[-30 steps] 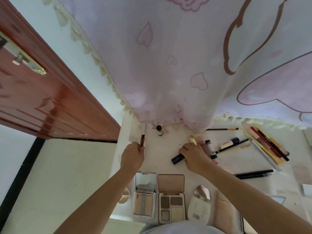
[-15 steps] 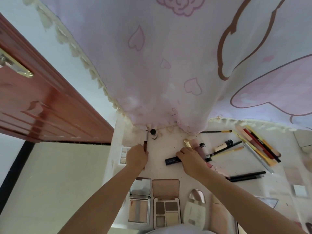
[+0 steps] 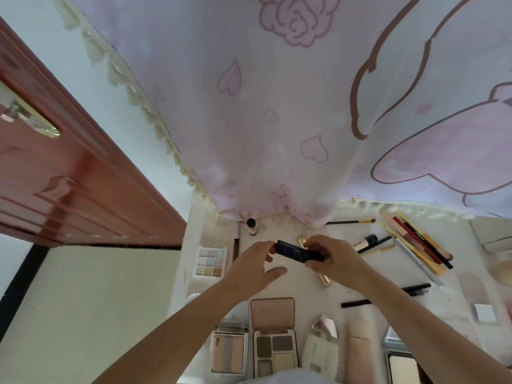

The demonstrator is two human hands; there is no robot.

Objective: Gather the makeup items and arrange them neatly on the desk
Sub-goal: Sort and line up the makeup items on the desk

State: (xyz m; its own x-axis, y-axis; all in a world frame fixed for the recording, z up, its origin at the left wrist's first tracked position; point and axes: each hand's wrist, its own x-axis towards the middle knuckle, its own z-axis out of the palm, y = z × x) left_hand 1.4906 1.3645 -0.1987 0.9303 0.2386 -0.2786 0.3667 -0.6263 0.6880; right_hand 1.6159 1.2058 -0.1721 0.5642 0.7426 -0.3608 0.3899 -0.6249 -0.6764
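Observation:
Above the white desk (image 3: 299, 284) my right hand (image 3: 333, 259) grips a dark blue tube (image 3: 297, 251) by its right end. My left hand (image 3: 250, 266) touches the tube's left end with its fingertips, thumb spread apart. A thin brown pencil (image 3: 236, 248) lies by a pastel eyeshadow palette (image 3: 210, 261) at the left. A small black-capped bottle (image 3: 251, 226) stands at the curtain's hem. A gold tube (image 3: 324, 279) lies partly hidden under my right hand. Open palettes (image 3: 274, 353) and compacts (image 3: 229, 353) line the near edge.
A pink patterned curtain (image 3: 277, 120) hangs over the desk's far side. Several pencils and brushes (image 3: 415, 245) lie in a row at the right, with black pens (image 3: 415, 289) nearer. A red-brown door (image 3: 69, 176) stands to the left, beyond the desk's left edge.
My right hand lifted the dark blue tube off the desk. My left hand let go of the brown pencil, leaving it by the pastel palette, and moved right to the tube.

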